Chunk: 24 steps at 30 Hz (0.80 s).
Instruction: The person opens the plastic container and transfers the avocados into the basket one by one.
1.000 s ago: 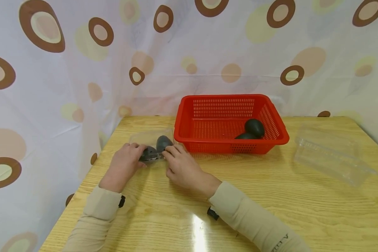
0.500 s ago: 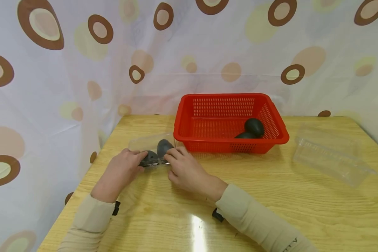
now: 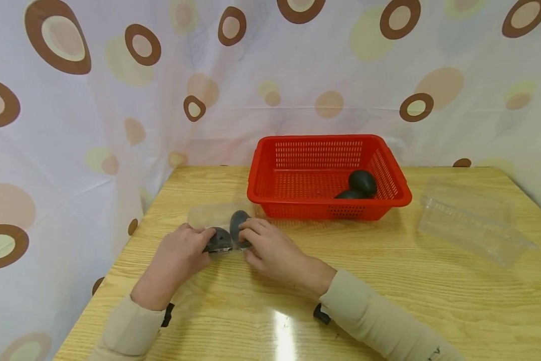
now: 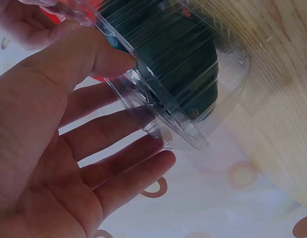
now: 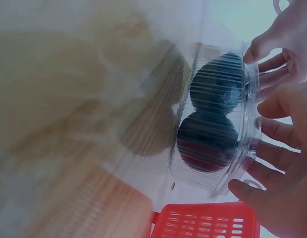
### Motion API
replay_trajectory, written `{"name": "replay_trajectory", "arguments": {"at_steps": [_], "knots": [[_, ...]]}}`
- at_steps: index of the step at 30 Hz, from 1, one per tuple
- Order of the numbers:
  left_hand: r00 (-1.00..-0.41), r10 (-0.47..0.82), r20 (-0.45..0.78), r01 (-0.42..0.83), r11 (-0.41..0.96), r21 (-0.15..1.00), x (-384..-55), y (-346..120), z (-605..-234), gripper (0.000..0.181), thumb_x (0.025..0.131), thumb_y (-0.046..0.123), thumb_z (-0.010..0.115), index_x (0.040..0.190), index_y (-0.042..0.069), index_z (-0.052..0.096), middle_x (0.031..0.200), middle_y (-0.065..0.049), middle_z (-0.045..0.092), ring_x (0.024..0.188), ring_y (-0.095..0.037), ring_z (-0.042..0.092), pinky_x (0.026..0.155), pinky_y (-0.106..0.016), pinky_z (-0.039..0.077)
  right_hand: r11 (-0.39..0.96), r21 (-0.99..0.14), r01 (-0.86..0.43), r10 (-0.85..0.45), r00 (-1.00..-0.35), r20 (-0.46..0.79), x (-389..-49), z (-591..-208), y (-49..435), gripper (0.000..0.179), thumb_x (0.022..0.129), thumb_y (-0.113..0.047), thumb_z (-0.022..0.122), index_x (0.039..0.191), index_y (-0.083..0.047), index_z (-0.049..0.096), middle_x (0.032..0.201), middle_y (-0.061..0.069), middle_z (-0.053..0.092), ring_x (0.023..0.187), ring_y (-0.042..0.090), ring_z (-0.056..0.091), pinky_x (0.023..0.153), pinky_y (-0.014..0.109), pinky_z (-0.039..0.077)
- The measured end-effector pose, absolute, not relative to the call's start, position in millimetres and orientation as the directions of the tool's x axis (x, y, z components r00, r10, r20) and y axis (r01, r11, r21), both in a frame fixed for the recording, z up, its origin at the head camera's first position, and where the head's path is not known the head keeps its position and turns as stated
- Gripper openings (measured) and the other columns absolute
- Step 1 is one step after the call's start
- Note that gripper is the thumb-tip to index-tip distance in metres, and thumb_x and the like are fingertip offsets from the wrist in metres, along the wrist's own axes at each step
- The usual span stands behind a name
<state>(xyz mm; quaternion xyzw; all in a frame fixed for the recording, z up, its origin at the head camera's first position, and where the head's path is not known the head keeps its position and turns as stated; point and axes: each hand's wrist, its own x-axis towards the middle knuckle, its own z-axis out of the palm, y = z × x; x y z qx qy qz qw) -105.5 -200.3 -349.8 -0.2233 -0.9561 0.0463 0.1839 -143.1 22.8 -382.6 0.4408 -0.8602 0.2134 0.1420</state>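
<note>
Two dark, egg-shaped fruits, avocado-like, sit side by side in a clear plastic clamshell box at the table's left. One dark fruit is nearer the left hand; the other dark fruit is nearer the right. The left hand pinches the left end of the rim, its thumb on one side and fingers on the other in the left wrist view. At the opposite end, the right hand grips the rim between thumb and fingers. Ribbed plastic covers the fruits in both wrist views.
A red basket stands behind the right hand, with two similar dark fruits in its right side. Another clear plastic box lies unfolded at the table's right. A patterned curtain hangs behind the wooden table.
Both hands have drawn the clamshell box a little toward the person and slightly right, keeping hold of its rim. The red basket and the other box stay put.
</note>
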Motion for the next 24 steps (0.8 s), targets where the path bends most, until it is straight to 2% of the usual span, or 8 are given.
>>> {"name": "replay_trajectory", "arguments": {"at_steps": [4, 9, 11, 15, 21, 24], "knots": [[-0.821, 0.454, 0.347, 0.413, 0.891, -0.189, -100, -197, -351, 0.024, 0.070, -0.001, 0.071, 0.092, 0.009, 0.070, 0.072, -0.003, 0.067, 0.070, -0.026, 0.062, 0.055, -0.033, 0.053, 0.513, -0.249, -0.822, -0.710, -0.569, 0.416, -141, -383, 28, 0.021, 0.091, -0.013, 0.067, 0.111, -0.012, 0.064, 0.130, 0.006, 0.061, 0.125, 0.023, 0.056, 0.107, 0.038, 0.048], [-0.813, 0.470, 0.345, 0.426, 0.883, -0.199, -97, -194, -349, 0.024, 0.069, 0.000, 0.073, 0.090, 0.010, 0.070, 0.074, -0.002, 0.069, 0.072, -0.025, 0.063, 0.058, -0.032, 0.054, 0.511, -0.208, -0.834, -0.728, -0.549, 0.410, -140, -381, 33, 0.023, 0.091, -0.016, 0.069, 0.113, -0.014, 0.064, 0.124, 0.002, 0.062, 0.116, 0.021, 0.058, 0.101, 0.036, 0.050], [-0.818, 0.471, 0.331, 0.433, 0.882, -0.186, -96, -193, -348, 0.026, 0.069, 0.003, 0.076, 0.094, 0.010, 0.071, 0.080, -0.003, 0.071, 0.074, -0.025, 0.062, 0.062, -0.033, 0.055, 0.516, -0.187, -0.836, -0.728, -0.543, 0.418, -139, -380, 35, 0.027, 0.090, -0.018, 0.071, 0.116, -0.014, 0.064, 0.122, 0.001, 0.062, 0.113, 0.020, 0.058, 0.099, 0.036, 0.051], [-0.837, 0.464, 0.289, 0.442, 0.886, -0.140, -94, -189, -346, 0.033, 0.069, 0.009, 0.081, 0.101, 0.010, 0.072, 0.093, -0.008, 0.071, 0.083, -0.027, 0.061, 0.072, -0.035, 0.056, 0.529, -0.159, -0.833, -0.725, -0.542, 0.425, -136, -379, 41, 0.036, 0.089, -0.022, 0.073, 0.124, -0.014, 0.066, 0.121, 0.002, 0.063, 0.111, 0.021, 0.059, 0.098, 0.039, 0.051], [-0.846, 0.470, 0.252, 0.475, 0.879, -0.044, -92, -184, -347, 0.036, 0.069, 0.008, 0.080, 0.104, 0.009, 0.071, 0.100, -0.011, 0.064, 0.094, -0.027, 0.060, 0.080, -0.035, 0.056, 0.531, -0.131, -0.837, -0.730, -0.531, 0.431, -129, -380, 52, 0.035, 0.089, -0.028, 0.073, 0.121, -0.014, 0.071, 0.119, 0.002, 0.064, 0.103, 0.019, 0.058, 0.088, 0.036, 0.053], [-0.834, 0.490, 0.255, 0.510, 0.860, 0.016, -92, -183, -349, 0.036, 0.069, 0.005, 0.078, 0.104, 0.008, 0.069, 0.113, -0.016, 0.062, 0.109, -0.032, 0.060, 0.087, -0.038, 0.057, 0.535, -0.129, -0.835, -0.731, -0.534, 0.424, -125, -380, 58, 0.035, 0.089, -0.029, 0.073, 0.120, -0.013, 0.071, 0.118, 0.002, 0.064, 0.102, 0.018, 0.057, 0.087, 0.036, 0.052]]}}
